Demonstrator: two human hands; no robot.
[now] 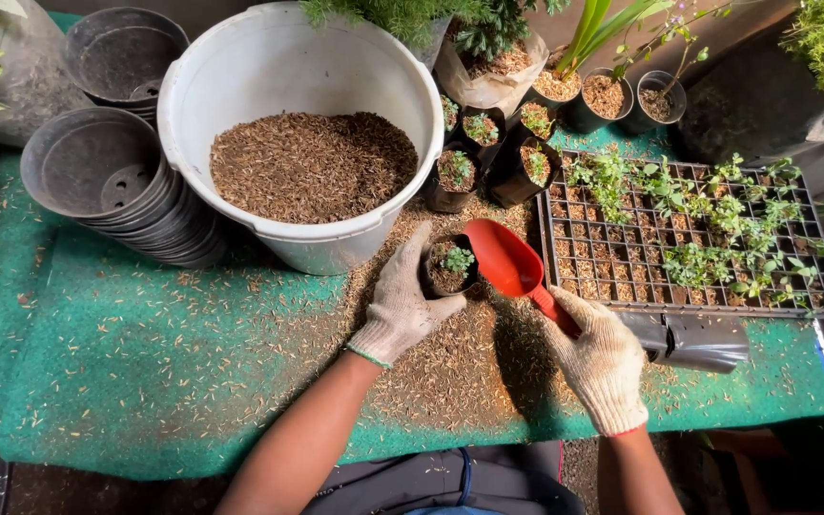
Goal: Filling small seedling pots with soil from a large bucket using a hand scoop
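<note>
My left hand (401, 303), in a pale knit glove, wraps around a small black plastic pot (451, 267) that holds soil and a tiny green seedling. The pot stands upright on the husk-strewn green mat (145, 362). My right hand (599, 355), gloved the same way, grips the handle of a red scoop (504, 257). The empty scoop bowl tilts against the pot's right side.
A white bucket (240, 67) of brown husk mix stands behind the pot. Stacked empty black pots (97, 172) lie at left. A black seedling tray (689, 238) with small plants sits at right, potted seedlings (488, 143) behind, folded black bags (698, 339) beside my right hand.
</note>
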